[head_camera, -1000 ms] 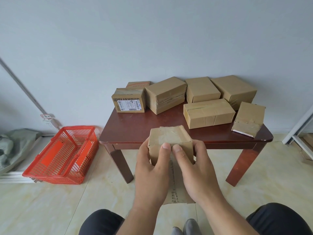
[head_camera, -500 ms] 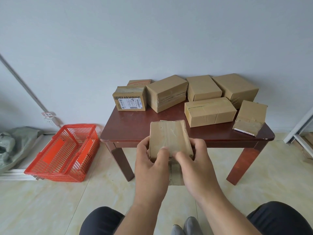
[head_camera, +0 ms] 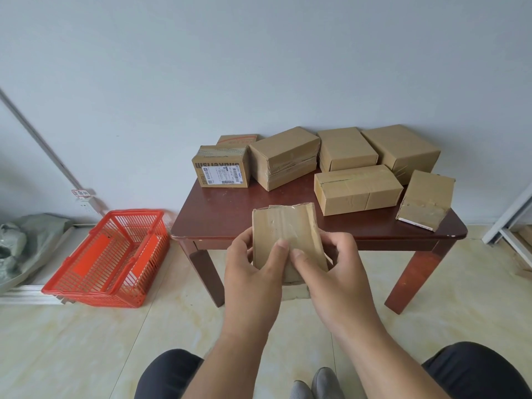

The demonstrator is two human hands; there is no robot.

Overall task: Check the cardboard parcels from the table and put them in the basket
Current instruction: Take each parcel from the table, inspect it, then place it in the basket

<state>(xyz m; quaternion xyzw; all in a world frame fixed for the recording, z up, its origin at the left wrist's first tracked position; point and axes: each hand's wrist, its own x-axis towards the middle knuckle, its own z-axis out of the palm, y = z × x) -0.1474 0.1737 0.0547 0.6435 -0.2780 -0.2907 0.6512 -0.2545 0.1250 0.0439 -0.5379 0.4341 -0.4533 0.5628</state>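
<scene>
A small taped cardboard parcel (head_camera: 283, 231) is held in the air just in front of the table's near edge, its broad face turned up toward me. My left hand (head_camera: 253, 272) grips its left side with the thumb on the face. My right hand (head_camera: 328, 269) grips the right side, thumb also on the face. Several more brown parcels sit on the dark wooden table (head_camera: 230, 214), among them one with a white shipping label (head_camera: 221, 165) and a long box (head_camera: 357, 188). The red plastic basket (head_camera: 72, 286) stands on the floor to the left.
A flattened parcel (head_camera: 426, 200) leans near the table's right corner. A grey-green bag (head_camera: 20, 243) lies on the floor at far left beside a white ledge. White metal framing (head_camera: 509, 220) stands at the right. My knees and shoes show at the bottom.
Both hands have rotated the parcel, so its broad taped face now shows instead of its top edge. The hanging cardboard flap below it has shortened from view.
</scene>
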